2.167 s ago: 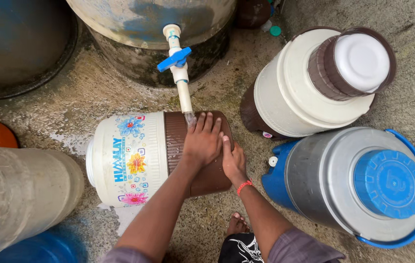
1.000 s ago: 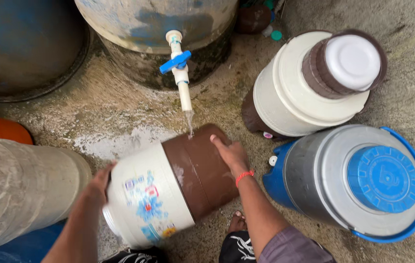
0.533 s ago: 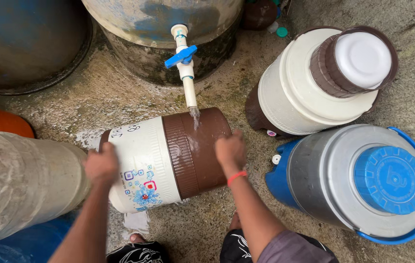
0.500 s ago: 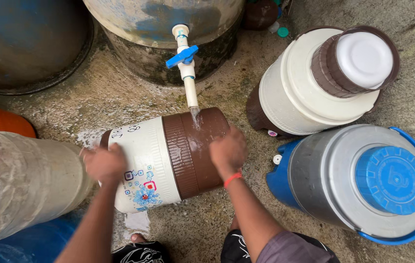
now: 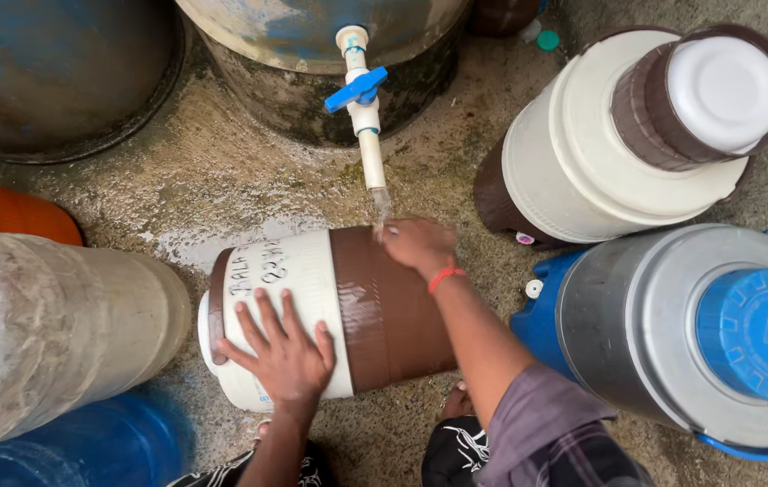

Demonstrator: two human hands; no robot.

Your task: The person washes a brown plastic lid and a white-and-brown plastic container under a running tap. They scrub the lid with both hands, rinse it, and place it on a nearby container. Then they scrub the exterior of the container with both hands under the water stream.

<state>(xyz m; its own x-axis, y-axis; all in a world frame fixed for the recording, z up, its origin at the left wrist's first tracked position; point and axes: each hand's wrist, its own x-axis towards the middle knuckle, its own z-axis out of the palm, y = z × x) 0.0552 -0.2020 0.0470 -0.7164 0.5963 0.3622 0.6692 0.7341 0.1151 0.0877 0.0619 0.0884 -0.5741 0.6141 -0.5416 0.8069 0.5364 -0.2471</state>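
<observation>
A white and brown water jug [image 5: 348, 298] lies on its side on the wet concrete, under a tap [image 5: 364, 117] with a blue handle. Water runs from the tap's spout onto the brown part. My left hand [image 5: 283, 353] lies flat with spread fingers on the jug's white end. My right hand [image 5: 418, 245], with an orange band at the wrist, rests on the brown part right under the stream.
A big drum [image 5: 312, 45] carries the tap. A second white and brown jug [image 5: 636, 135] and a grey jug with a blue lid [image 5: 699, 334] stand at the right. A large clear bottle [image 5: 41, 334], an orange vessel [image 5: 23, 212] and a dark tub [image 5: 50, 72] are at the left.
The jug has been rolled under the tap, so handwriting shows on its white end instead of the flower print. My right hand moved up to the stream; my left hand shifted onto the jug's near side.
</observation>
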